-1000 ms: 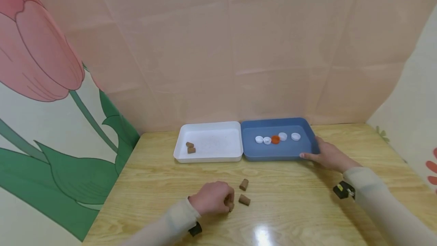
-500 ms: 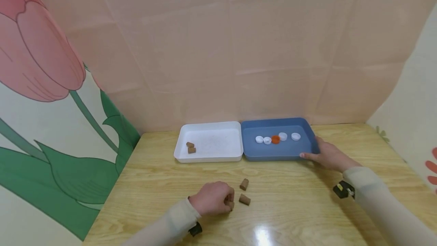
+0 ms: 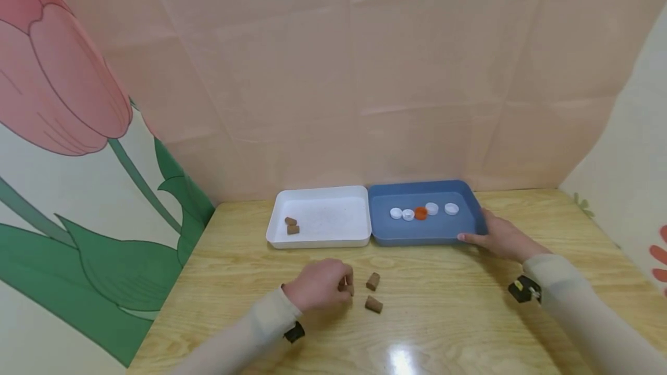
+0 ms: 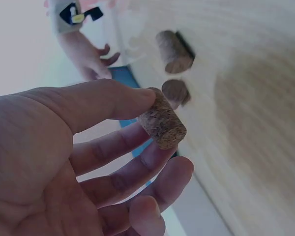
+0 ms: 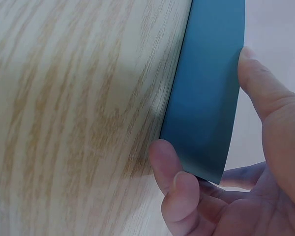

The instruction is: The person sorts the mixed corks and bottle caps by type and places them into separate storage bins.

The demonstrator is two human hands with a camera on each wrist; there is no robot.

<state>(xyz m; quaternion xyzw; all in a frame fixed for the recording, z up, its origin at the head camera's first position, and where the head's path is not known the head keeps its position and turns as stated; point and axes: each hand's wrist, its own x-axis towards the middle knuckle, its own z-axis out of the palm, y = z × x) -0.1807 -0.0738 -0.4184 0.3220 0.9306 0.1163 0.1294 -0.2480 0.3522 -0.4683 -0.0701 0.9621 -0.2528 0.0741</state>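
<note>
Held cork: a brown cork [image 4: 162,125] is pinched between the thumb and the fingers [image 4: 113,147] of the left hand [image 3: 316,289]; it is held just above the surface, near the two loose corks.
Left hand: it is seen over the wooden surface [image 3: 443,311], in front of the white tray, with the fingers curled round the cork; a pale sleeve [image 3: 239,340] covers the forearm.
Loose corks: two more corks are seen lying on the surface just right of the left hand, one nearer the trays [image 3: 372,281] and one nearer the person [image 3: 373,304]; they lie apart from each other.
White tray: a white tray [image 3: 312,239] is set at the back of the surface, and two corks [image 3: 292,225] are seen inside it near its left wall, close together.
Blue tray: a blue tray [image 3: 448,235] is placed touching the white tray's right side; four white caps [image 3: 432,208] and one orange cap [image 3: 420,213] lie in a row inside.
Right hand: the right hand [image 3: 500,237] is held at the blue tray's near right corner, the thumb and fingers [image 5: 174,184] gripping the rim.
Backdrop: a pink panel stands behind the trays, and a tulip picture [image 3: 62,91] is seen at the left.
</note>
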